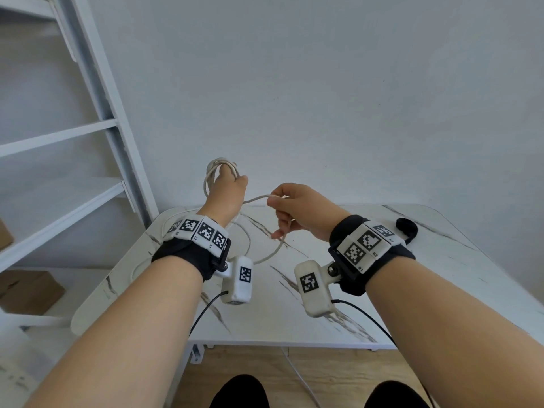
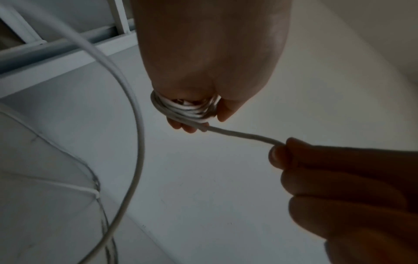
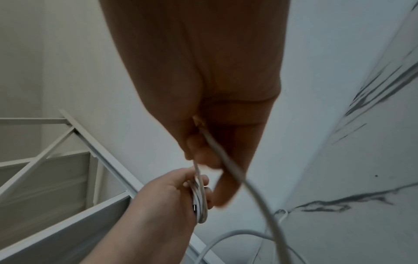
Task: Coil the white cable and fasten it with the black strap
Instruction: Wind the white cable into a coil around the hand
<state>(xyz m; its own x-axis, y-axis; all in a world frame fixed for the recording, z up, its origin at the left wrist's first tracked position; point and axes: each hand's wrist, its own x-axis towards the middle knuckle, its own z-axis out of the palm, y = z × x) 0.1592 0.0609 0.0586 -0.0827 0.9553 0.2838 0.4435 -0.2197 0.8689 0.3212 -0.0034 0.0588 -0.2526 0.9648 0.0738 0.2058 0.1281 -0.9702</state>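
A marble-patterned table point(image 1: 323, 313) stands against a plain pale wall, white shelving point(image 1: 59, 136) to its left, wood flooring below. Above it, the left hand point(image 1: 228, 191) grips several loops of the white cable point(image 1: 259, 198), fingers curled through the coil. The right hand point(image 1: 303, 212) pinches the next stretch between thumb and fingers; the slack trails onto the tabletop. The black strap point(image 1: 407, 228) lies near the far right edge, partly hidden behind the right wristband. The cable's ends cannot be made out.
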